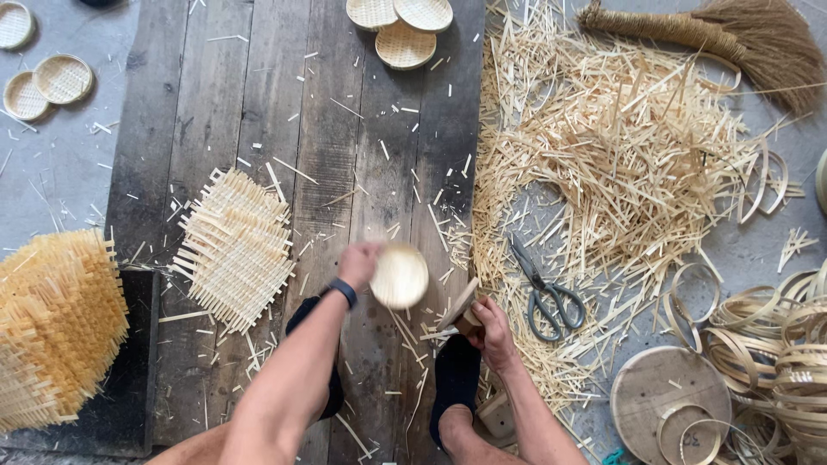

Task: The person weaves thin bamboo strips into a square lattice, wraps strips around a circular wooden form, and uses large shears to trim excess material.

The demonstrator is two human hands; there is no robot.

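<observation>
**Workshop floor, seen from above**

Dark, weathered wooden planks run lengthwise down the middle, scattered with pale splinters. Grey concrete floor lies to either side. Right of the planks: a broad heap of cut bamboo offcuts; a straw broom at the top edge; grey-handled scissors among the scraps; coiled bamboo hoops; a round wooden board. On the planks: a square woven mat; small round woven trays at the far end. Left: a stack of woven mats; more round trays. Even daylight, soft shadows.
</observation>
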